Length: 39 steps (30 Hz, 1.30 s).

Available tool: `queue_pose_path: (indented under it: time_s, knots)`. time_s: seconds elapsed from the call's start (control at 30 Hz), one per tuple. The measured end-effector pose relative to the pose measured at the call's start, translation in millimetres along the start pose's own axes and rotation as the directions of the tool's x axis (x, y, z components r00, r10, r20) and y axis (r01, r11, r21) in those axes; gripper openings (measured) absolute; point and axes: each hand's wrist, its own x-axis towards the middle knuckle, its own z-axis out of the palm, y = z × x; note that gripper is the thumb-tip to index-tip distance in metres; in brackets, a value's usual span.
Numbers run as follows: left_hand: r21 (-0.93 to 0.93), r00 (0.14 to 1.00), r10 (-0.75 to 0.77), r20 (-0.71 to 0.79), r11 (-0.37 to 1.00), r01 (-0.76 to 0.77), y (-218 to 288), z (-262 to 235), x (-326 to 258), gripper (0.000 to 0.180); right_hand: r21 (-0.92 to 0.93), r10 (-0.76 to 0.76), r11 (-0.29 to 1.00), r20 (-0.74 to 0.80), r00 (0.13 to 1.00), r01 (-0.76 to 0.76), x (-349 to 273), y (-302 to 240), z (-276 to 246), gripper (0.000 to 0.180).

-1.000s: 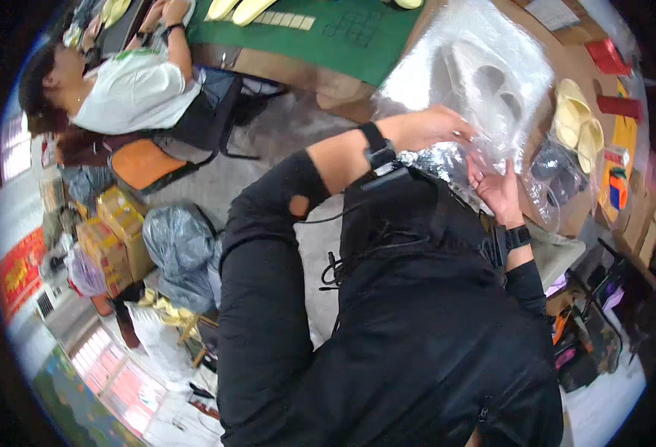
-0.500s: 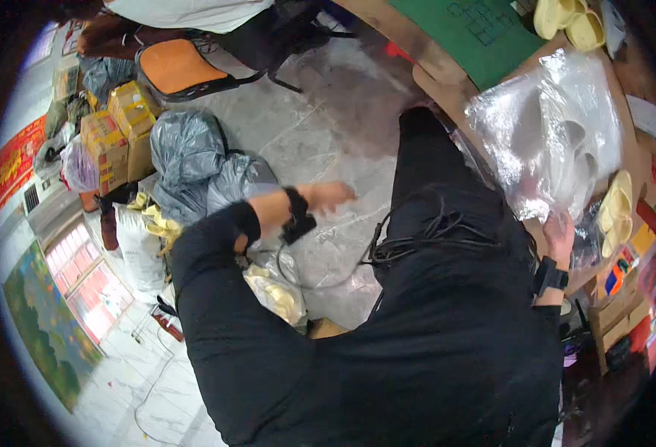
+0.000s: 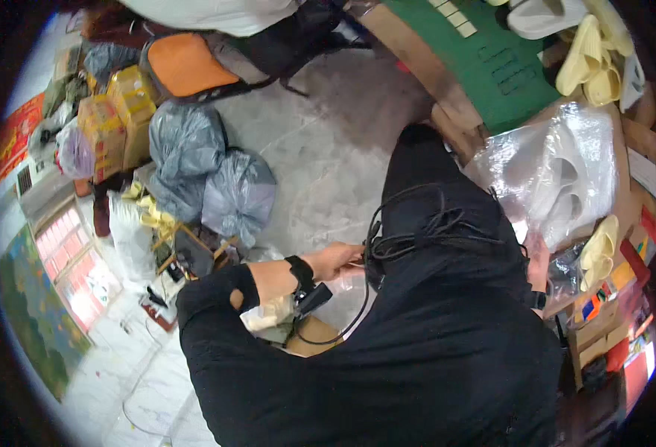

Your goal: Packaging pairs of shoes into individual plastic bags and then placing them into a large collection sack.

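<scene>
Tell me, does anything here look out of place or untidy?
Yes. A black cable lies in a loose tangle across the person's lap, and the left hand touches its end. Grey filled bags sit heaped on the floor. The right hand rests at a crumpled clear plastic bag on the table edge.

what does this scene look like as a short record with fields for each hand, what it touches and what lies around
left hand: left hand reaches to the lap, at the tangled black cable; grip unclear
right hand: right hand at the lower edge of the clear crinkled plastic bag; grip unclear
bag contents: pale moulded shapes, blurred
bench: brown wooden workbench with a green cutting mat
nearby: pale yellow foam slippers
floor: grey plastic sacks, orange chair seat
</scene>
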Motion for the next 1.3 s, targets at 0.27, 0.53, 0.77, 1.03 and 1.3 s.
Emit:
queue_pose_path:
  time_s: [0.27, 0.53, 0.77, 1.03, 1.3]
  knots:
    - [0.421, 0.953, 0.153, -0.262, 0.906, -0.030, 76, -6, -12, 0.007, 0.912, -0.080, 0.410, 0.037, 0.996, -0.001, -20, -18, 27, 0.019]
    - [0.307, 0.777, -0.091, 0.622, -0.886, -0.349, 238, -29, 38, 0.018, 0.963, -0.066, -0.268, -0.004, 0.998, -0.014, -90, -108, 24, 0.028]
    - [0.507, 0.696, 0.043, 0.717, -0.716, -0.479, 336, 88, 32, 0.025, 0.962, -0.329, -0.232, -0.220, 0.918, 0.148, -103, -115, -15, 0.044]
    - [0.478, 0.416, 0.265, 0.870, -0.244, -0.844, 273, 309, -36, 0.018, 0.851, -0.295, -0.140, -0.524, 0.799, 0.507, -113, -104, -140, 0.018]
    - [-0.301, -0.729, 0.183, 0.660, -0.825, -0.479, 151, 358, -274, 0.034, 0.769, -0.155, -0.305, -0.622, 0.768, 0.561, -1, 43, -246, 0.033]
